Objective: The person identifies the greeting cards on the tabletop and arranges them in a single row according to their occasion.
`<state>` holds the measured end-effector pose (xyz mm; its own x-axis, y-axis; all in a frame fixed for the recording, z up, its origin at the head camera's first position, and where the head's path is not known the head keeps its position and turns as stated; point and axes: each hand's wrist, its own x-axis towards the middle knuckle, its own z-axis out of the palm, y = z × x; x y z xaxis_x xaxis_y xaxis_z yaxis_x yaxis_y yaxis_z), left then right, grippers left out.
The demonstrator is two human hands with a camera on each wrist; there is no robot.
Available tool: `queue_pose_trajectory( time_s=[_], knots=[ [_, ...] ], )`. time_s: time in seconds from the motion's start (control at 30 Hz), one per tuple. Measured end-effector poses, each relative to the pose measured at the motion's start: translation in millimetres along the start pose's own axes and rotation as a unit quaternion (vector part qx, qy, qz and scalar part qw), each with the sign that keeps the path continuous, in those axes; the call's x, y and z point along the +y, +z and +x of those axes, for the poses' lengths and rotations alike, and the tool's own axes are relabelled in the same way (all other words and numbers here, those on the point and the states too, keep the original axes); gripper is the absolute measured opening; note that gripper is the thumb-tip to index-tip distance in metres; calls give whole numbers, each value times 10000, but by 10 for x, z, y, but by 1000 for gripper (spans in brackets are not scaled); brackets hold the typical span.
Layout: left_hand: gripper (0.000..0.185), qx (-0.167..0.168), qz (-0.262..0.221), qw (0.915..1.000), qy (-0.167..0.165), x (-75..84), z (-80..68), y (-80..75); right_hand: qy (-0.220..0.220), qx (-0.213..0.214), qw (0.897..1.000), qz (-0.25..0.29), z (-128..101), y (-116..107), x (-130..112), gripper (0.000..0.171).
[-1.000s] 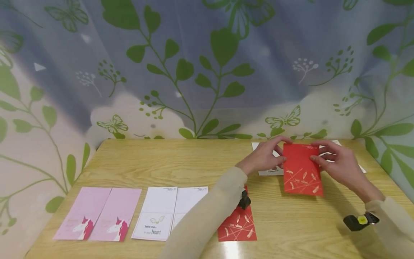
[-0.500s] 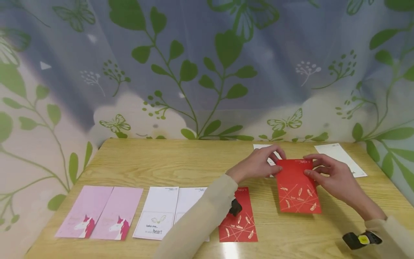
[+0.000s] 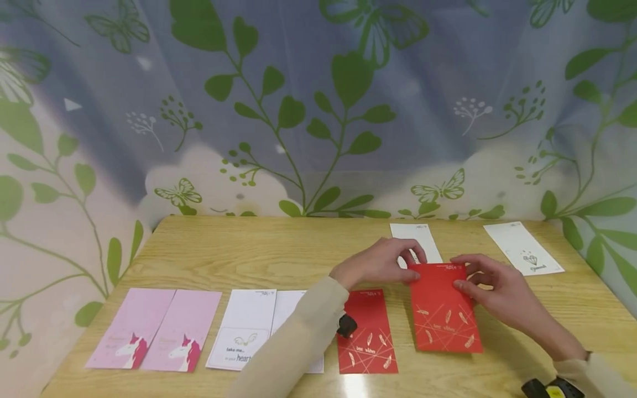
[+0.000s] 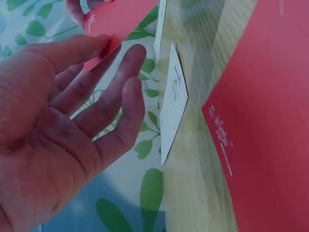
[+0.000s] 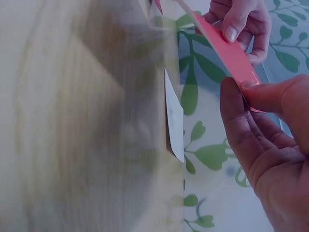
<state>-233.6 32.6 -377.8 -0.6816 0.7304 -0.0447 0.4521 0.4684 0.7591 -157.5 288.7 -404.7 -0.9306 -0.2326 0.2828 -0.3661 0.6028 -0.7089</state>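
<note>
Both hands hold one red card with gold marks by its far edge. My left hand pinches its top left corner and my right hand pinches its top right corner. In the right wrist view the thumb and a finger of the right hand clamp the thin red card, held above the table. In the left wrist view the left hand has its thumb on the card with the fingers behind it. A matching red card lies flat just to the left.
On the wooden table, two pink unicorn cards and two white cards lie in a row at the front left. Two more white cards lie at the back right. A leaf-print curtain hangs behind.
Both hands have brought the red card from the back right toward me and leftward, down beside the other red card. The two white cards at the back are now uncovered.
</note>
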Motion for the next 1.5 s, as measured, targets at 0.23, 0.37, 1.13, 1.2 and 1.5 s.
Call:
queue_pose_trajectory(
  time_s=[0.23,0.37,1.13,1.2,1.5],
  knots=[
    [16,-253,319,9992,-21,-56,-89,2,-115,-211,9989,391,-56,141,-21,41],
    [14,-399,412,9984,-19,-103,-109,9,-193,-271,9981,522,-74,222,-15,41],
    [9,-480,1764,9814,-589,-196,-110,126,-170,-953,9893,-1090,67,390,-80,36],
    [9,-461,1817,9803,-618,-203,-107,132,-100,-1056,9877,-1145,78,396,-83,36],
    [9,-411,1851,9792,-722,-207,-93,149,-135,-1198,9825,-1418,119,401,-65,35]
  ],
)
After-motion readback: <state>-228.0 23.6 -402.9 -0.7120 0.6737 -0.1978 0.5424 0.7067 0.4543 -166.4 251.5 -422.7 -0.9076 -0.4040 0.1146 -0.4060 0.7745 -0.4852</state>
